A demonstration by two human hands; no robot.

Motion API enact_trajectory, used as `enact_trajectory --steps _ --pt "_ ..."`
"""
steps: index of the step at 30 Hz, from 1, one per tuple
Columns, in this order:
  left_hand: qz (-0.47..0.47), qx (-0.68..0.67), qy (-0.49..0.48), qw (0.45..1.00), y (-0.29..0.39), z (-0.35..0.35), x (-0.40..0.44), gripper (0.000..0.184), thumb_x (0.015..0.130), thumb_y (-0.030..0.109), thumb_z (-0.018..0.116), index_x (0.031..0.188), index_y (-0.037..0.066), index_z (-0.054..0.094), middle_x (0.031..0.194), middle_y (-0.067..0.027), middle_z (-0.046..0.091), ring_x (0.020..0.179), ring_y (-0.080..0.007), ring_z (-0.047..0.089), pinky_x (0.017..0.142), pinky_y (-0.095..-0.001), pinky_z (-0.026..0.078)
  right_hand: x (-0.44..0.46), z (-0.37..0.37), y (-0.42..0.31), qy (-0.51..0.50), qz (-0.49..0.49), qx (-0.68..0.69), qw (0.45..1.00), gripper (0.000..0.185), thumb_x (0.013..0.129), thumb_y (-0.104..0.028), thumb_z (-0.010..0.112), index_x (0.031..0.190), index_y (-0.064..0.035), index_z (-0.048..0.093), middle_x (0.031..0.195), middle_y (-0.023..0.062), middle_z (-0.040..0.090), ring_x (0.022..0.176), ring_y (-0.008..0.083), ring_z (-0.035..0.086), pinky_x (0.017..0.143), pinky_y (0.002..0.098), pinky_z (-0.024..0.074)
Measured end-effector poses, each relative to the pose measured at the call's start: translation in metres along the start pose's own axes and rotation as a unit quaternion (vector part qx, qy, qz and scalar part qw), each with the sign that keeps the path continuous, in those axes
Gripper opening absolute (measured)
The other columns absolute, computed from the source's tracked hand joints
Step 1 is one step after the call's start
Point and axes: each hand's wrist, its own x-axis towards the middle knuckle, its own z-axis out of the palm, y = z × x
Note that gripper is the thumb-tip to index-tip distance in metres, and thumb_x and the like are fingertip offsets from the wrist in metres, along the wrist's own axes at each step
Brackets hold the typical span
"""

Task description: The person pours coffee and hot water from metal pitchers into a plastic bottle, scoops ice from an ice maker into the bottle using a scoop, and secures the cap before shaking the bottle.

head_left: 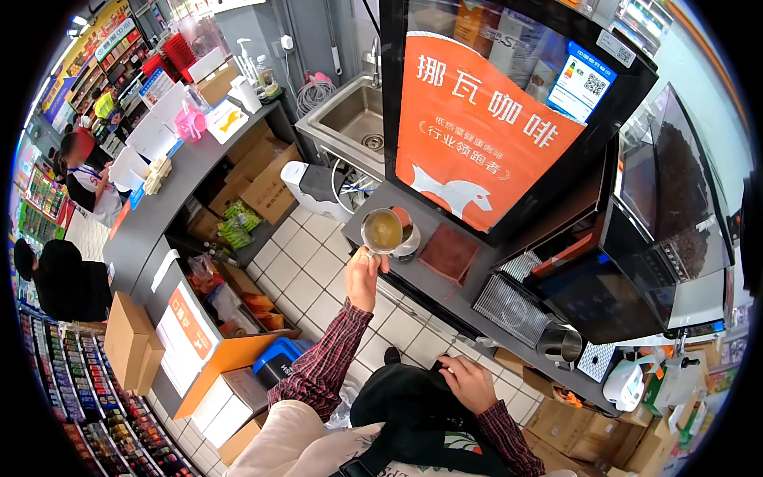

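1. The left hand [363,282] is closed on a metal cup [384,232], fingers wrapped at its near side; the right hand [470,383] hangs half-curled at the black apron [405,397], and whether it pinches anything cannot be told.
2. The cup, its mouth turned toward the camera and a yellowish-brown liquid inside, is held at the near edge of the grey bench [457,298]; whether its base touches the bench cannot be told.
3. On the bench, a brown cloth [449,253] lies just right of the cup, with a ridged metal tray [511,308] farther right.
4. A steel pitcher [560,347] stands past the tray, near the dark machine [604,266].
5. Behind the cup rises a black-framed cabinet bearing an orange sign [485,131]; a steel sink [346,115] sits to its left.
6. At far left, beyond a second counter, are a person in black [70,278] and another in a white top [83,191].
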Motion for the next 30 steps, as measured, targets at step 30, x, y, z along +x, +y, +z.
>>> enact_trajectory --steps 30 --pt "-0.230 0.092 0.032 0.968 -0.022 -0.003 -0.020 0.027 0.097 0.024 0.040 0.074 0.009 0.043 0.067 0.0006 0.043 0.062 -0.0111 0.046 0.060 -0.0263 0.037 -0.024 0.008 0.005 -0.045 0.032 -0.026 0.998 0.020 0.086 -0.022 0.068 0.103 -0.0126 0.065 0.081 0.0037 0.061 0.072 0.0231 0.065 0.062 0.0334 0.0534"
